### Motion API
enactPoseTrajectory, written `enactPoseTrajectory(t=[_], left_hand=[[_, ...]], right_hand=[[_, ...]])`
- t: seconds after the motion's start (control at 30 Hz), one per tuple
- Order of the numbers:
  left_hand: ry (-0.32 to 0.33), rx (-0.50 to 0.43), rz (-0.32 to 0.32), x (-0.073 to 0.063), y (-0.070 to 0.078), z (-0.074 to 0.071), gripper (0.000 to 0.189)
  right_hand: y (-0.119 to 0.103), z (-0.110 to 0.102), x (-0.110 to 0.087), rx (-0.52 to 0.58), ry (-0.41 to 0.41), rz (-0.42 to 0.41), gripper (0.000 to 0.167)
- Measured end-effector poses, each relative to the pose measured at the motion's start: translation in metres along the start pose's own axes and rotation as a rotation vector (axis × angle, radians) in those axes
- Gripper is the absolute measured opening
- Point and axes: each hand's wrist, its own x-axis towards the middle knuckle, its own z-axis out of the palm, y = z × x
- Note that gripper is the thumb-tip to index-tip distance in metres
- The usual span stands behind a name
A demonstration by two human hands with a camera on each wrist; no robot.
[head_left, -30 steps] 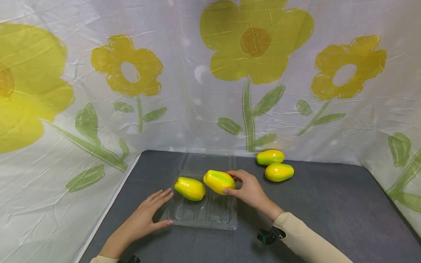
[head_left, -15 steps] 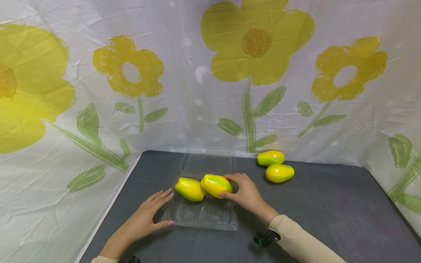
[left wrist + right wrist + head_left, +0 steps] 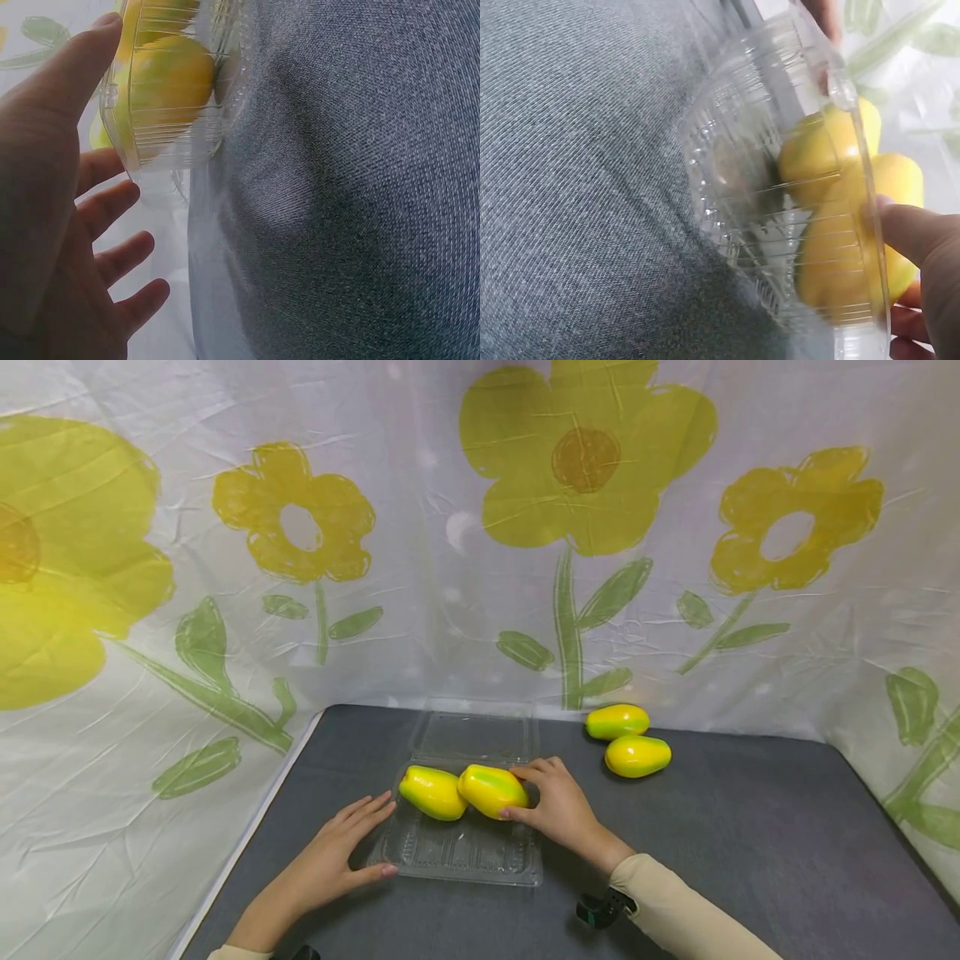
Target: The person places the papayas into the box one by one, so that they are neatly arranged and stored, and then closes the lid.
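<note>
Lowered and drawn leftward since the frame of a second ago, the held fruit [image 3: 489,792], yellow with a green streak, now meets the outline of the second fruit [image 3: 431,793]; the right grip [image 3: 562,807] has travelled with it, while the left grip [image 3: 326,853] has kept its place. Both fruits lie over the near half of the clear container [image 3: 480,876], whose lid [image 3: 476,735] is spread behind it on the dark desk [image 3: 735,835].

State of each grip: the right grasps the held fruit, thumb on the near side and fingers on the far side of its right-hand end; the left is unclenched and holds nothing, fingers spread at the container's left edge.

Step apparently in hand: seating the held fruit beside its neighbour. It is best done, in my judgement, by easing down slowly and letting go only once the floor bears the weight, since so smooth and rounded a body could roll. The left would serve well as a light brace, as thin plastic may slide if knocked.

Position: the held fruit extends leftward from the right thumb and fingers, its upper part above the rim; whether its underside rests cannot be told. Farther right and behind sit a third fruit [image 3: 617,722] and a fourth fruit [image 3: 637,757], close together.
</note>
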Motion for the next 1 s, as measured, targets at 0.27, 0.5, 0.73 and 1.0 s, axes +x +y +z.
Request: enactPoseTrajectory(t=[0.27,0.5,0.73,1.0], left_hand=[[0.005,0.011,0.001,0.0001,-0.0004,0.0005,0.087],[0.011,0.014,0.002,0.0003,-0.0006,0.0008,0.087],[0.011,0.016,0.003,-0.0001,-0.001,0.0011,0.087],[0.009,0.006,0.006,0.0,0.0001,-0.0001,0.087]], right_hand=[[0.0006,0.0004,0.0001,-0.053,0.002,-0.025,0.064],[0.0001,0.0007,-0.0003,-0.067,-0.006,-0.03,0.064],[0.001,0.0022,-0.0012,-0.098,-0.013,-0.04,0.063],[0.0015,0.0015,-0.0009,-0.106,-0.009,-0.056,0.064]])
